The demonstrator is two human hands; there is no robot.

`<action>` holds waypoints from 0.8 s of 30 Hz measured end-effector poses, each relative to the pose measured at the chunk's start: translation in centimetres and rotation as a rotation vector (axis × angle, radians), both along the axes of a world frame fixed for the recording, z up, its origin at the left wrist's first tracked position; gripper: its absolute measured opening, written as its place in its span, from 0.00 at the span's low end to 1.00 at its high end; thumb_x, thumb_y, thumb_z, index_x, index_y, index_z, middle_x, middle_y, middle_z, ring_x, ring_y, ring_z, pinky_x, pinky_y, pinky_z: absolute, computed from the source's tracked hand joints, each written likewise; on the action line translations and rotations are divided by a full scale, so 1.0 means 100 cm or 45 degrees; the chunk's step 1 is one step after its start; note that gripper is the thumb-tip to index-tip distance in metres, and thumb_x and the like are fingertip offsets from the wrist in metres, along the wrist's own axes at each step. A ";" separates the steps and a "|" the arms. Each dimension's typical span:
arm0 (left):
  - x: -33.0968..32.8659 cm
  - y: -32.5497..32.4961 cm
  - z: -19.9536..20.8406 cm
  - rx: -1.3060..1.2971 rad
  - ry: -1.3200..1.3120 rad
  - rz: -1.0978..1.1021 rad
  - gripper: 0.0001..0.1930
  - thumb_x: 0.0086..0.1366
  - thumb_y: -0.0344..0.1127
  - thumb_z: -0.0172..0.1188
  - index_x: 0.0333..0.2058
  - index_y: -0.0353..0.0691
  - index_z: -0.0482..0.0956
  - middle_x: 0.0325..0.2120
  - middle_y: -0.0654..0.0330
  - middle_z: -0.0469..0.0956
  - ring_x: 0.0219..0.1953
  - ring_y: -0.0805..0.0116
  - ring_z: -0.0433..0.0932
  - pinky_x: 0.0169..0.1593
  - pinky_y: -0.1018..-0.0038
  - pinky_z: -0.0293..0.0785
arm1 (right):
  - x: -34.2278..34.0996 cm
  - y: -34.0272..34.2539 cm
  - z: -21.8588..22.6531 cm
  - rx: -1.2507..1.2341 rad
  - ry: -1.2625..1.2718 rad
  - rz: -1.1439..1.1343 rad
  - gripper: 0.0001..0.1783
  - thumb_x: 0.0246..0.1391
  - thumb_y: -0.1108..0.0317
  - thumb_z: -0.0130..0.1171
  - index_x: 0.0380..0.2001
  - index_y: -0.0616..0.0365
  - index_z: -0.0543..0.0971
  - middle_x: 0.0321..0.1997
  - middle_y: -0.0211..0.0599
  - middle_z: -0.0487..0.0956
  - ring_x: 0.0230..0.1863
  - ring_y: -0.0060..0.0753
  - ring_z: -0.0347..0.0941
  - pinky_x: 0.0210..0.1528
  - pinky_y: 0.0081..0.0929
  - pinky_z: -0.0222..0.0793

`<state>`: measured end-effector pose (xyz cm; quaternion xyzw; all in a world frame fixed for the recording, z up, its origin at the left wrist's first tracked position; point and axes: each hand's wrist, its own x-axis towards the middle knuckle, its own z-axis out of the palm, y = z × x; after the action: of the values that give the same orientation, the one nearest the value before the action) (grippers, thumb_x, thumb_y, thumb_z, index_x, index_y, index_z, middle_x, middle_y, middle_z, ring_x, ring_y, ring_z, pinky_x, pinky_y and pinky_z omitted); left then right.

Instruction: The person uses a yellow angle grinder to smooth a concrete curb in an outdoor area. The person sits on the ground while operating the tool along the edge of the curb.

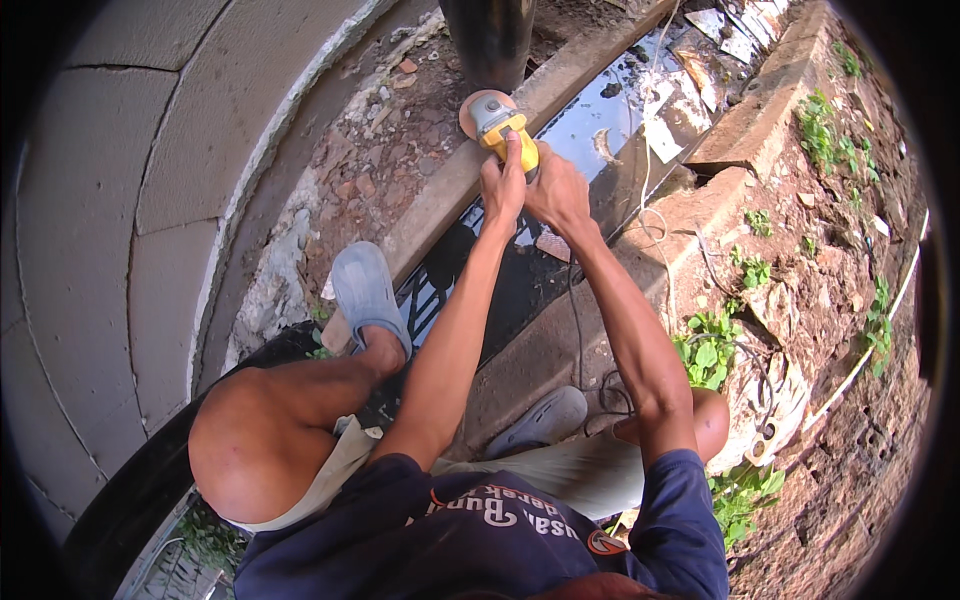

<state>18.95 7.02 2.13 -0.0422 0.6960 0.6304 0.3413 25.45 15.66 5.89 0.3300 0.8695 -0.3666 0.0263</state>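
Observation:
A yellow and grey angle grinder (500, 125) with a round disc rests its disc end on the top of a long concrete kerb (440, 195). My left hand (503, 185) is wrapped around the grinder's yellow body from the near side. My right hand (556, 190) grips the rear of the same tool, just to the right. Both forearms reach forward from the lower edge. The grinder's cord (575, 320) hangs down from behind my right hand.
I squat over a drain channel with dark water (600, 125) and floating litter. My grey slippers stand on the kerb (365, 290) and on the other wall (545, 420). A dark post (490, 40) rises ahead. Rubble lies left, weeds (710, 350) and soil right.

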 end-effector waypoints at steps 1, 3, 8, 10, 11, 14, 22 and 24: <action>0.000 0.002 0.001 -0.075 0.047 -0.020 0.40 0.82 0.67 0.51 0.62 0.26 0.80 0.52 0.49 0.85 0.56 0.62 0.82 0.57 0.64 0.76 | 0.000 0.000 -0.002 0.005 0.002 0.013 0.31 0.63 0.47 0.64 0.58 0.61 0.79 0.43 0.66 0.87 0.48 0.73 0.85 0.49 0.65 0.78; 0.000 0.006 0.002 -0.223 0.140 -0.061 0.44 0.81 0.70 0.49 0.59 0.25 0.81 0.49 0.47 0.87 0.53 0.59 0.84 0.55 0.62 0.78 | 0.003 0.001 -0.006 0.024 0.035 -0.007 0.30 0.63 0.48 0.64 0.58 0.61 0.78 0.43 0.67 0.87 0.48 0.74 0.85 0.49 0.65 0.78; -0.005 0.003 -0.013 -0.272 0.165 -0.096 0.46 0.80 0.72 0.48 0.58 0.24 0.82 0.48 0.44 0.87 0.51 0.56 0.85 0.54 0.59 0.78 | 0.000 0.003 -0.007 0.016 0.032 0.015 0.31 0.63 0.48 0.64 0.58 0.61 0.78 0.46 0.66 0.87 0.49 0.74 0.84 0.49 0.66 0.77; -0.004 0.005 -0.013 -0.241 0.160 -0.088 0.46 0.79 0.72 0.50 0.57 0.22 0.81 0.48 0.40 0.87 0.53 0.51 0.85 0.55 0.57 0.78 | 0.001 0.005 -0.006 -0.007 0.007 0.016 0.31 0.63 0.48 0.64 0.58 0.61 0.78 0.47 0.66 0.87 0.50 0.74 0.84 0.50 0.66 0.77; -0.003 0.006 -0.012 -0.216 0.162 -0.086 0.46 0.79 0.72 0.51 0.56 0.21 0.81 0.48 0.36 0.86 0.55 0.46 0.85 0.57 0.56 0.78 | 0.002 0.006 -0.009 -0.007 0.016 0.010 0.30 0.63 0.47 0.64 0.57 0.61 0.78 0.47 0.65 0.87 0.50 0.73 0.84 0.50 0.66 0.77; -0.003 0.005 -0.011 -0.187 0.167 -0.070 0.46 0.78 0.71 0.52 0.56 0.19 0.80 0.49 0.33 0.86 0.56 0.43 0.86 0.58 0.55 0.78 | 0.001 0.006 -0.012 -0.010 0.042 0.005 0.30 0.63 0.47 0.64 0.56 0.60 0.78 0.48 0.64 0.87 0.51 0.73 0.84 0.50 0.66 0.77; -0.004 0.003 -0.011 -0.152 0.173 -0.041 0.44 0.78 0.70 0.53 0.56 0.21 0.81 0.50 0.38 0.86 0.55 0.47 0.86 0.58 0.56 0.78 | -0.001 0.005 -0.015 -0.030 0.076 0.002 0.27 0.64 0.48 0.63 0.53 0.60 0.78 0.47 0.64 0.87 0.50 0.73 0.84 0.50 0.65 0.77; -0.005 0.004 -0.009 -0.201 0.178 -0.053 0.44 0.78 0.70 0.53 0.57 0.22 0.81 0.50 0.37 0.86 0.55 0.46 0.86 0.58 0.56 0.78 | 0.000 0.005 -0.016 -0.017 0.060 0.015 0.27 0.65 0.48 0.62 0.53 0.61 0.78 0.46 0.65 0.87 0.50 0.73 0.84 0.50 0.65 0.77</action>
<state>18.50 7.41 1.27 -0.0105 0.7662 0.5678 0.3006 25.46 16.19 4.32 0.3159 0.8693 -0.3801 0.0102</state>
